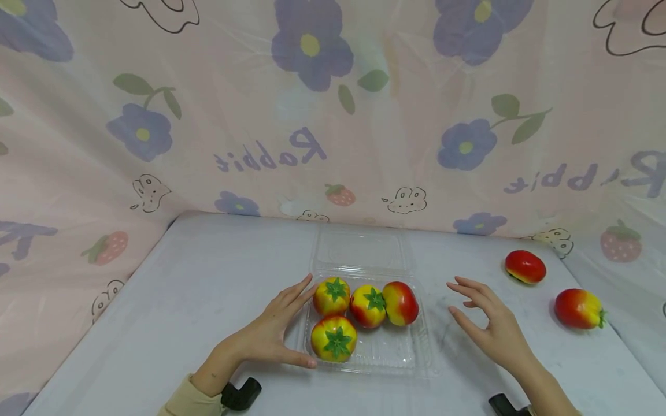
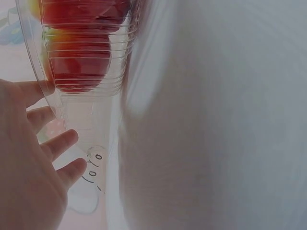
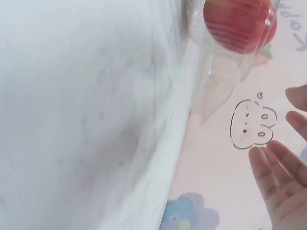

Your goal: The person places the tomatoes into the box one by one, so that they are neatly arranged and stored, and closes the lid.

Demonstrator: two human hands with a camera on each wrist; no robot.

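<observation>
A clear plastic clamshell box (image 1: 385, 349) lies with its lid (image 1: 361, 248) folded back behind it. Several red-and-yellow toy fruits with green leafy tops fill part of it: one at front left (image 1: 334, 338), one at back left (image 1: 331, 296), one in the middle (image 1: 368, 306), and one tipped sideways (image 1: 400, 303) on the right. My left hand (image 1: 270, 332) is spread along the box's left side, fingertips right at the rim, thumb by the front corner. To the right of the box my right hand (image 1: 491, 326) hovers with loosely bent fingers, holding nothing.
Two more toy fruits lie on the white table (image 1: 218, 277) at the right, one red (image 1: 525, 267) and, nearer, one red-and-yellow (image 1: 578, 309). A printed cloth (image 1: 364, 144) with flowers and rabbits hangs behind the table and along its sides.
</observation>
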